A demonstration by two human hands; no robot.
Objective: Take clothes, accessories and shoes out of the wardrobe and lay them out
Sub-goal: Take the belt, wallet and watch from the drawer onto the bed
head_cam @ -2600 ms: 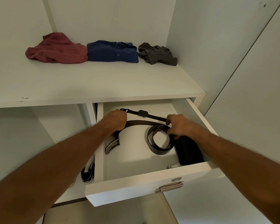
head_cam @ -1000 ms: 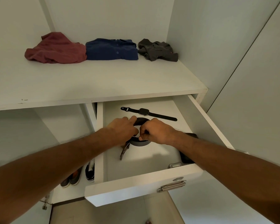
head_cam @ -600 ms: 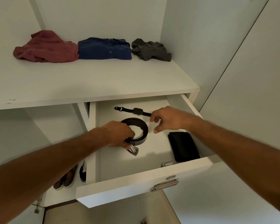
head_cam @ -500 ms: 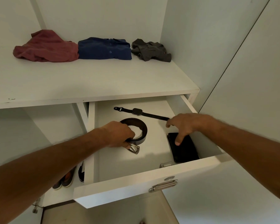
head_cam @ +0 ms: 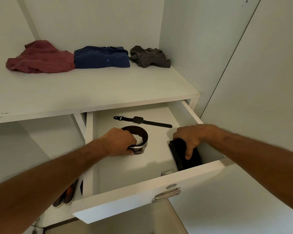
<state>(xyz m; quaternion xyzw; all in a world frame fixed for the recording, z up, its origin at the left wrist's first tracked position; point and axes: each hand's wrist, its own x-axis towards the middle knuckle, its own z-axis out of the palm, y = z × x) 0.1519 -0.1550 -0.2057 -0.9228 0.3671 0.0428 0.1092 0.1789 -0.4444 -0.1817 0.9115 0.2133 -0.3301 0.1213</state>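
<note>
The white wardrobe drawer [head_cam: 142, 198] is pulled out. Inside it, my left hand [head_cam: 119, 143] grips a dark coiled belt [head_cam: 143, 135] by its metal buckle end. My right hand [head_cam: 190, 138] is closed over the top of a black wallet [head_cam: 179, 157] at the drawer's right side, fingers draped down its face. A dark smartwatch [head_cam: 138, 119] lies flat at the back of the drawer, touched by neither hand. On the shelf above sit a maroon garment [head_cam: 41, 58], a folded navy shirt [head_cam: 101, 57] and a crumpled grey garment [head_cam: 149, 56].
Shoes [head_cam: 66, 195] stand in the lower compartment left of the drawer, partly hidden by my left arm. A metal handle [head_cam: 166, 195] sticks out of the drawer front. The white wardrobe door [head_cam: 260, 81] stands at the right.
The belt went from loose to coiled, held now by my left hand alone. My right hand let go of it, swung right and came down on the black wallet.
</note>
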